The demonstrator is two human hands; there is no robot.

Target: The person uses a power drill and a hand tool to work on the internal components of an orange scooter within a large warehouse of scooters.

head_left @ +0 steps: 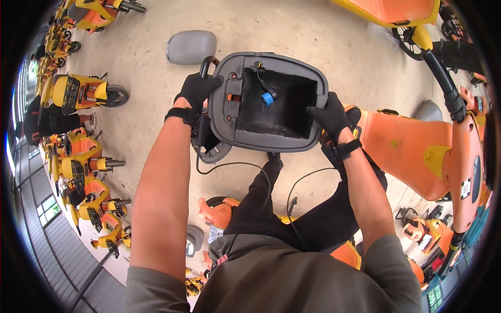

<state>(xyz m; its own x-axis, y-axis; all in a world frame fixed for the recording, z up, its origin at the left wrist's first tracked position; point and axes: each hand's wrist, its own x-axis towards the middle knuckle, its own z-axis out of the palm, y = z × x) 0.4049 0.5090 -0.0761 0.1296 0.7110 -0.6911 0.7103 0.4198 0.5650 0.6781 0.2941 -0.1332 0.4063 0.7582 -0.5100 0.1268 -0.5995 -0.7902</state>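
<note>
Two gloved hands grip grey seat tub (pixel 237 112), underside up.

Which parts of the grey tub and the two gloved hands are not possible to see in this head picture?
- Head view: underside of the grey tub faces away.
- Fingertips of the left hand curl behind the tub's rim.
- Fingers of the right hand reach inside the dark cavity; their grip is unclear.
- The black cable behind the blue connector fades into shadow.
</note>
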